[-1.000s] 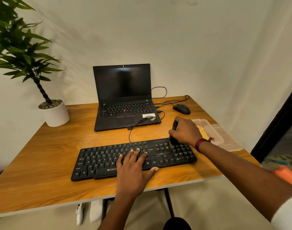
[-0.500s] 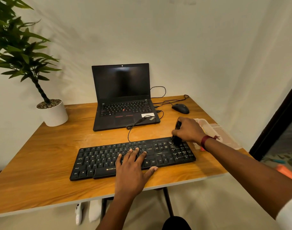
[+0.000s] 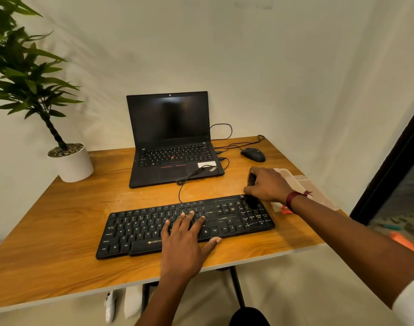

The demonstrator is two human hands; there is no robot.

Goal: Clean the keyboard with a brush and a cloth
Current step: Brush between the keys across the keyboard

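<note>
1. Since the earlier frame, the right hand [image 3: 268,184] has carried the brush [image 3: 251,203] a little further right along the keyboard [image 3: 135,231]. The bristles now sit on the far edge of the number pad, near the right corner. The left hand [image 3: 182,245] has stayed where it was.
2. We see the right hand's fingers curled round the dark brush handle, clamped on it from above. The bristles point down into the keys, which suits sweeping dust out of the gaps.
3. The left hand lies flat on the middle of the keyboard, fingers straight and slightly spread, thumb out toward the near edge. We judge it is pressing down so the keyboard does not slide under the brush strokes.
4. The black keyboard rests on the wooden table [image 3: 60,231], close to its near edge. Pale streaks show on its right-hand keys.
5. Its cable [image 3: 184,184] loops back to an open laptop [image 3: 170,142] with a dark screen, set behind it.
6. A mouse [image 3: 253,154] sits to the right of the laptop, well apart from the hands.
7. A clear plastic container [image 3: 305,184] lies just beyond the right hand, partly hidden by it.
8. A potted plant [image 3: 72,163] stands at the far left corner.
9. We cannot pick out the cloth, so the wiping step looks not yet begun.
</note>
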